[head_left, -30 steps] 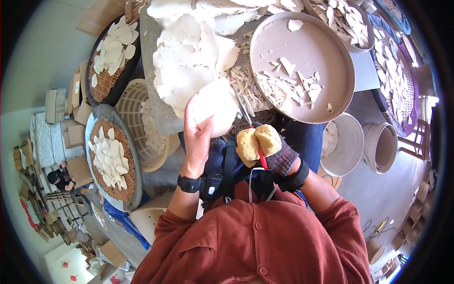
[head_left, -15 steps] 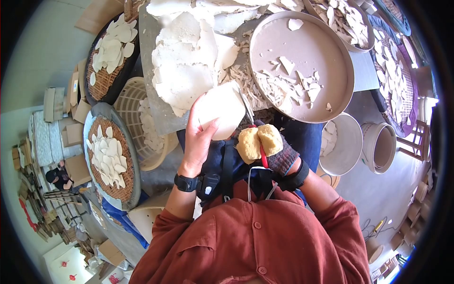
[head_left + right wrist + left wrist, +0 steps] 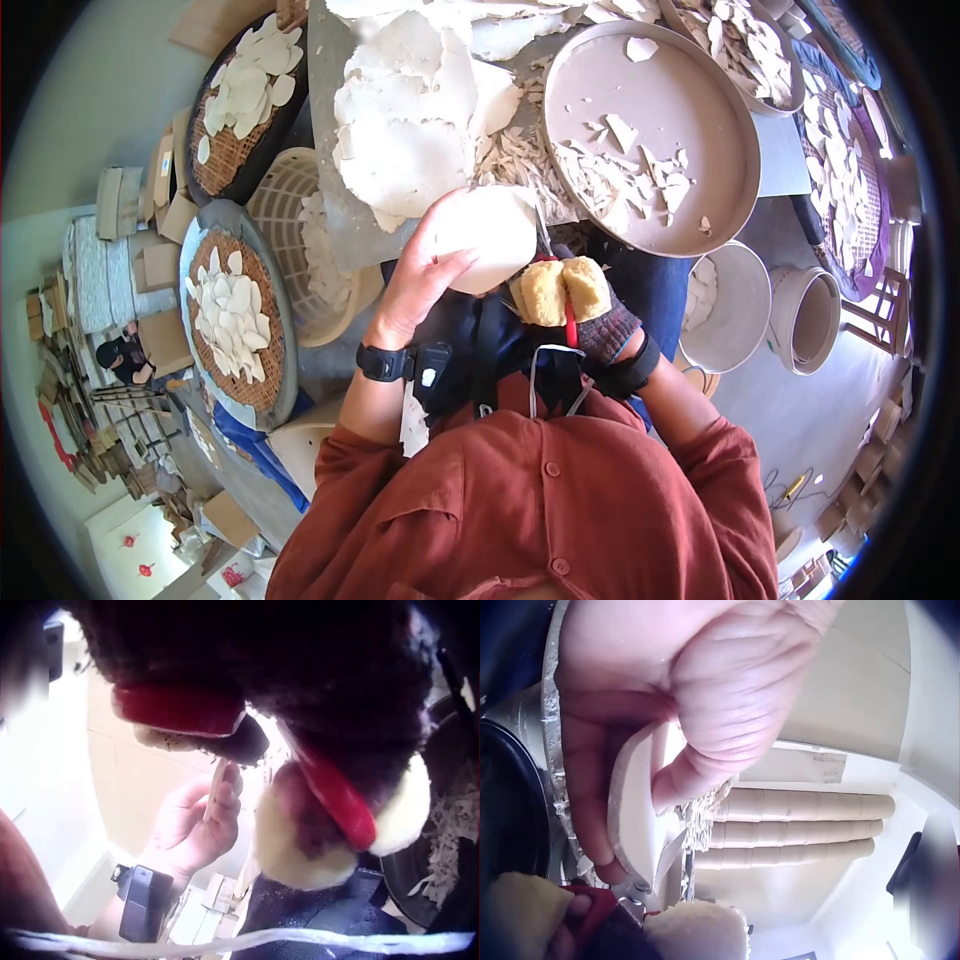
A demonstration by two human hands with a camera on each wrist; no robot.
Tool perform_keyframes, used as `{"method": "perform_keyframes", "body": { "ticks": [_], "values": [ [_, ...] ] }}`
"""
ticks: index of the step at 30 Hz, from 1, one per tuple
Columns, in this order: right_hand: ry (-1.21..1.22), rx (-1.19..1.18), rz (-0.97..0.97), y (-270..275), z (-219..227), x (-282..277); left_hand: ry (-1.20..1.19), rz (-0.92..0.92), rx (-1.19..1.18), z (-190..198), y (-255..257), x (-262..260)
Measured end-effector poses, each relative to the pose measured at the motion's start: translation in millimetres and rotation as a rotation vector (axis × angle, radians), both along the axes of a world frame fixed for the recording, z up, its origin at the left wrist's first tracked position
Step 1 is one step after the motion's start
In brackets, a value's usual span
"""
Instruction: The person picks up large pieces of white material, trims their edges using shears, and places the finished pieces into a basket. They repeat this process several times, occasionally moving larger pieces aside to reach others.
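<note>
My left hand (image 3: pixel 412 285) pinches a rounded pale sheet piece (image 3: pixel 490 238), thumb on top and fingers beneath. In the left wrist view the piece (image 3: pixel 634 810) appears edge-on between thumb and fingers. My gloved right hand (image 3: pixel 608 330) grips red-handled scissors (image 3: pixel 571 325), with yellow spongy padding (image 3: pixel 545 294) around the handles. The blades lie at the piece's right edge; whether they are apart is unclear. In the right wrist view the red handles (image 3: pixel 341 802) show under the dark glove.
Large pale sheets (image 3: pixel 400 130) and scraps lie on the board beyond my hands. A round tray (image 3: pixel 700 110) with offcuts stands to their right. Woven trays (image 3: pixel 290 400) and a plastic basket (image 3: pixel 275 205) of cut pieces are at left, a white bucket (image 3: pixel 745 335) at right.
My left hand has moved slightly right and turned the piece, whose outline now looks rounder. The right hand and scissors have shifted a little right. The head view has moved slightly.
</note>
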State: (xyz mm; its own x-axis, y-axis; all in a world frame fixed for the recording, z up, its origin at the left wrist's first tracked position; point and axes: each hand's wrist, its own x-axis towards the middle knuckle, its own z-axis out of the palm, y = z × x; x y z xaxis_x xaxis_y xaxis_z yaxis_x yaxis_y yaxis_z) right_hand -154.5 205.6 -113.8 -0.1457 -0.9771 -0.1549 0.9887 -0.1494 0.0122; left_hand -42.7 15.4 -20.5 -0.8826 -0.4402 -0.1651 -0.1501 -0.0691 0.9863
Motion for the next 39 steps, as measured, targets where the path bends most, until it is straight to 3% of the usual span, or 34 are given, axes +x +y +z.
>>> {"method": "perform_keyframes", "body": {
  "ticks": [2,5,6,8,10,13,16,18,19,20,23,26,29,37,39],
  "values": [
    [0.395,0.031,0.02,6,9,-3,0.027,0.005,0.067,0,-5,0],
    [0.734,0.151,0.122,13,11,1,0.135,0.362,0.304,-9,-2,2],
    [0.94,0.246,0.152,14,17,5,0.146,0.512,0.296,-16,-5,2],
    [1.564,0.25,0.101,16,31,7,0.171,0.644,0.242,-27,-4,2],
    [1.294,0.336,0.144,16,27,13,0.178,0.669,0.226,-27,-6,3],
    [1.473,0.295,0.108,16,21,10,0.175,0.606,0.248,-26,-9,7],
    [1.176,0.291,0.073,6,1,9,0.223,0.519,0.251,-19,-6,2],
    [0.719,0.121,0.054,-6,-6,8,0.197,0.499,0.121,-18,-5,-1],
    [0.222,-0.042,0.054,-11,4,5,0.198,0.489,0.143,-16,-7,-1],
    [0.04,-0.133,0.051,-13,1,5,0.172,0.484,0.137,-13,-9,1],
    [0.313,0.053,0.161,-5,22,-1,0.11,0.462,0.163,-1,-9,-1],
    [1.114,0.227,0.15,-3,27,5,0.111,0.411,0.184,-5,-15,0],
    [1.275,0.282,0.181,0,33,5,0.086,0.374,0.194,-6,-17,0],
    [0.723,0.208,0.092,3,36,5,0.048,0.264,0.167,6,-17,1],
    [0.7,0.208,0.097,2,36,6,0.04,0.232,0.18,7,-15,3]
  ]
}}
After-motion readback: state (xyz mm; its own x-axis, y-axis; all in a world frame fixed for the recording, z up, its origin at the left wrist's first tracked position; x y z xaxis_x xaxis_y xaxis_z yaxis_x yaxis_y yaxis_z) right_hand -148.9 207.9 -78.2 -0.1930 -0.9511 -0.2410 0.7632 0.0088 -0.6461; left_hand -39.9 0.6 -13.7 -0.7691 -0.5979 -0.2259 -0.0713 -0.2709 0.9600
